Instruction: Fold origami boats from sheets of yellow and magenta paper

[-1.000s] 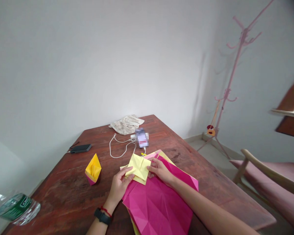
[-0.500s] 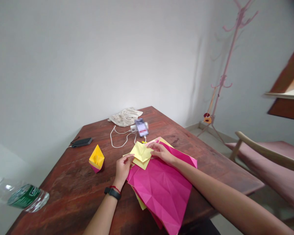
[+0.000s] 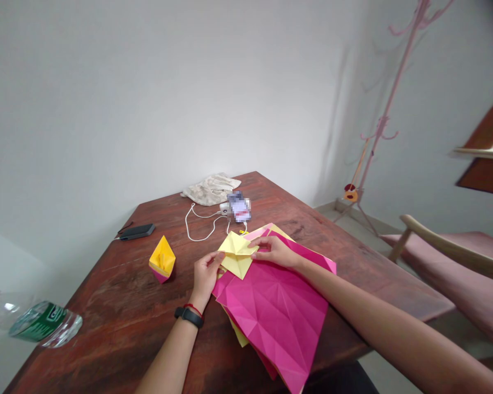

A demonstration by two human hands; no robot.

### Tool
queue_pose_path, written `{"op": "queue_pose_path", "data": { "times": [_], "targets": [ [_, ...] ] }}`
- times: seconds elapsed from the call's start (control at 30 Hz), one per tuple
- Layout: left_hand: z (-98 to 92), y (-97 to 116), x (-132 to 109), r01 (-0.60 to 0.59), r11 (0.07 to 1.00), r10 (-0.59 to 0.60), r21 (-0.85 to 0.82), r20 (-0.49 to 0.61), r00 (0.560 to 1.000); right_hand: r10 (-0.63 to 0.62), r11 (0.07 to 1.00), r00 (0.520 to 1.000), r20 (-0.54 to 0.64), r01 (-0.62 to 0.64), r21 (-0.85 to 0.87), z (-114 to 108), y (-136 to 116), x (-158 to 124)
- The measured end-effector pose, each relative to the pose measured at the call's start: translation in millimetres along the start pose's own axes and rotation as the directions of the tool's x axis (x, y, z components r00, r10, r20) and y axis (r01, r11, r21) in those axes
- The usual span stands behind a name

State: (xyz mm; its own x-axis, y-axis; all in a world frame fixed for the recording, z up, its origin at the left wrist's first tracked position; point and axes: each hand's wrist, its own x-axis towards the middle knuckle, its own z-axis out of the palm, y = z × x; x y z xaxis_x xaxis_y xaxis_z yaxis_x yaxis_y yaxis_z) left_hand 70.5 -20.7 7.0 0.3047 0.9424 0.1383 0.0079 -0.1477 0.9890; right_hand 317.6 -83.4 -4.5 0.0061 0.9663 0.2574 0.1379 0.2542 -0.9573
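A small folded sheet of pale yellow origami paper (image 3: pixel 239 256) is pinched at both sides between my hands. My left hand (image 3: pixel 206 275), with a dark band at its wrist, grips the left corner between thumb and fingers. At the right corner my right hand (image 3: pixel 276 252) holds the paper with thumb and fingertips. Beneath it lie large creased magenta sheets (image 3: pixel 277 306), with pale yellow sheets showing at their edges. Left of my hands stands a folded yellow and magenta paper piece (image 3: pixel 162 258).
On the wooden table (image 3: pixel 119 312) are a phone (image 3: pixel 240 207) on a white cable, a dark power bank (image 3: pixel 137 232) and a crumpled cloth (image 3: pixel 210 189). A water bottle (image 3: pixel 36 320) stands at the left. A chair (image 3: pixel 447 257) and a pink coat rack (image 3: pixel 388 109) are at right.
The yellow paper's flap has opened out, so a crease now runs straight across between my hands. The whole view has shifted slightly.
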Motion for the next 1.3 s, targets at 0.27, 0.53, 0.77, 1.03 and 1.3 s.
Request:
{"op": "queue_pose_path", "data": {
  "times": [0.27, 0.53, 0.77, 1.03, 1.3],
  "targets": [
    [0.0, -1, 1, 0.013, 1.000, -0.013, -0.024, -0.014, 1.000, 0.022, 1.000, 0.999, -0.027, -0.023, -0.015, 3, 0, -1],
    [0.4, -1, 0, 0.011, 0.999, -0.010, -0.037, 0.019, 1.000, 0.090, 0.990, 0.987, -0.133, -0.075, 0.116, 10, -9, -2],
    [2.9, 13, -5, -0.048, 0.999, 0.048, -0.001, 0.020, 0.999, 0.100, 0.978, 0.966, -0.236, -0.052, 0.204, 15, -1, 1],
    [5.8, 12, -6, -0.020, 0.995, 0.021, -0.100, 0.005, 1.000, 0.097, 0.952, 0.976, -0.193, -0.034, 0.304, 16, -4, -1],
    [2.0, 14, -4, -0.074, 0.995, 0.078, -0.061, 0.057, 0.995, 0.114, 0.957, 0.975, -0.192, -0.055, 0.286, 17, -12, -2]
  ]
}}
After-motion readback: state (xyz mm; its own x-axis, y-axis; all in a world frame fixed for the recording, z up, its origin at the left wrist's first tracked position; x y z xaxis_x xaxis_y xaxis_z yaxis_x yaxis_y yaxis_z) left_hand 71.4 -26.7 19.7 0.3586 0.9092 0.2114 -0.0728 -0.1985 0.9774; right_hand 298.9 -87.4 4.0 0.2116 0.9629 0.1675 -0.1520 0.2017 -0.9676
